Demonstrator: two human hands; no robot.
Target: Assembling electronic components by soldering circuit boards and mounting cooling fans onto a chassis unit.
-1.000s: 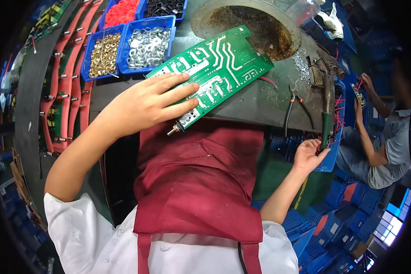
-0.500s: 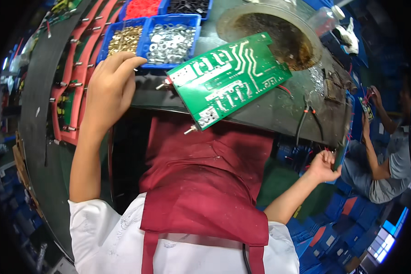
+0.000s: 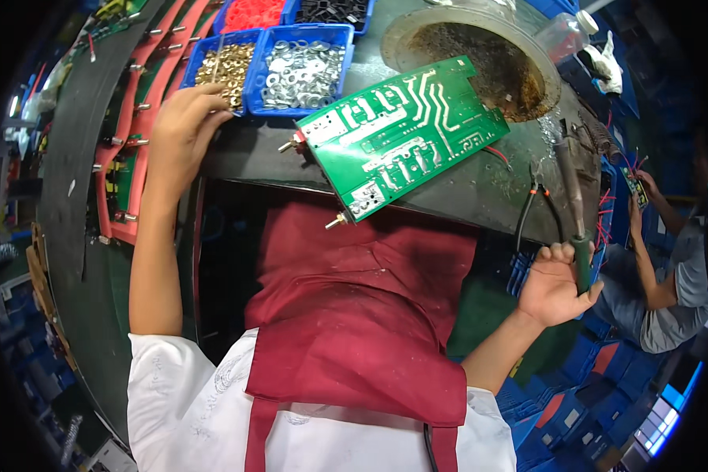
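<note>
My right hand (image 3: 557, 287), palm up, is closed round the green handle of a soldering iron (image 3: 580, 253). The iron's metal barrel points away, toward the dark worn blocks at the bench's right side. My left hand (image 3: 182, 134) is raised just in front of the brass-parts compartment, its fingertips pinched. A thin solder wire (image 3: 217, 59) stands up from those fingertips. Between the hands a green circuit board (image 3: 401, 134) lies tilted, solder side up, with metal toggle switches (image 3: 291, 144) at its left edge. Neither hand touches the board.
Blue bins (image 3: 349, 67) hold brass and silvery parts, with red and black parts behind. Behind the board sits a round, stained pan (image 3: 393, 47). Pliers (image 3: 535, 200) lie near the right front edge. Red racks (image 3: 138, 126) stand left; a co-worker (image 3: 672, 267) sits right.
My right hand has taken hold of the soldering iron and turned with it into fuller view. My left hand has shifted slightly down and left, its fingertips still near the bins.
</note>
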